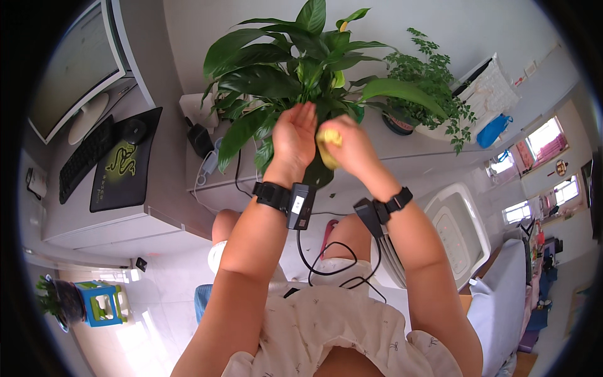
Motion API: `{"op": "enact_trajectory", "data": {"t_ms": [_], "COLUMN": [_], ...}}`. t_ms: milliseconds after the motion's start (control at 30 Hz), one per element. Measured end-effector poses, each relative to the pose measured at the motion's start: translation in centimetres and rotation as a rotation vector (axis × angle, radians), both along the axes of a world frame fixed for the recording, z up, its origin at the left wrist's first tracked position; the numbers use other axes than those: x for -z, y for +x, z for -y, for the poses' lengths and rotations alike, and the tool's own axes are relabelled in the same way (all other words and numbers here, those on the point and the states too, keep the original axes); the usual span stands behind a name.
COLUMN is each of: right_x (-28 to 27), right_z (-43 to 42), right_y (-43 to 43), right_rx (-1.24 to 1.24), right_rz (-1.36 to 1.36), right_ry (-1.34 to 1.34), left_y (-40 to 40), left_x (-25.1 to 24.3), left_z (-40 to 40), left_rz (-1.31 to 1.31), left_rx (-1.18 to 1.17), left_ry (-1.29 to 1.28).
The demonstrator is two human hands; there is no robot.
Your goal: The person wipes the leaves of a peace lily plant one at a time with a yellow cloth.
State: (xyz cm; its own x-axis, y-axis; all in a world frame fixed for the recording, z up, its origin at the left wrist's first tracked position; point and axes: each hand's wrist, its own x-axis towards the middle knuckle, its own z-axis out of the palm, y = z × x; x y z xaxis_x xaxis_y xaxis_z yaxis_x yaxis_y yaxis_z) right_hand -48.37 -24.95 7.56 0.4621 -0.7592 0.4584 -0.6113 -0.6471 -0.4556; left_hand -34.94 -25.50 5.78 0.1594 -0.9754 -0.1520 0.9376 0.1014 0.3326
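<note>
A large potted plant with broad glossy green leaves (261, 81) stands before me against the wall. My left hand (296, 136) is palm up with its fingers extended at the lower leaves; whether it touches or supports a leaf is unclear. Just right of it, my right hand (346, 146) is closed on a crumpled yellow cloth (331, 137). Part of the cloth hangs down over a dark green leaf (318, 173) that droops past the edge of the ledge. Foliage and my hands hide most of the plant's pot.
A smaller potted plant (414, 70) and a blue bag (492, 132) are at the right. On the left desk are a monitor (75, 66), a keyboard (87, 158) and a mouse pad (125, 165). A white plastic tub (483, 226) stands at right. Black cables join my wrist devices.
</note>
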Motion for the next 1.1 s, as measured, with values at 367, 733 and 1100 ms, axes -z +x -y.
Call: {"op": "enact_trajectory", "data": {"t_ms": [367,733,1100], "right_x": [-0.4,-3.0,2.9], "right_z": [-4.2,-6.6,-8.7], "right_y": [-2.7,-5.1,-10.2], "right_rx": [0.075,0.001,0.015], "right_rz": [0.133,0.813,1.792], "right_ry": [0.091,0.431,0.732], "left_y": [-0.9,-0.8,4.5], "left_x": [0.3,-3.9,5.6], "left_z": [-0.6,-8.1,-12.8], "left_rz": [0.299,0.719,1.135], "left_rx": [0.239,0.409,0.519], "left_ry": [0.097,-0.261,-0.075]}}
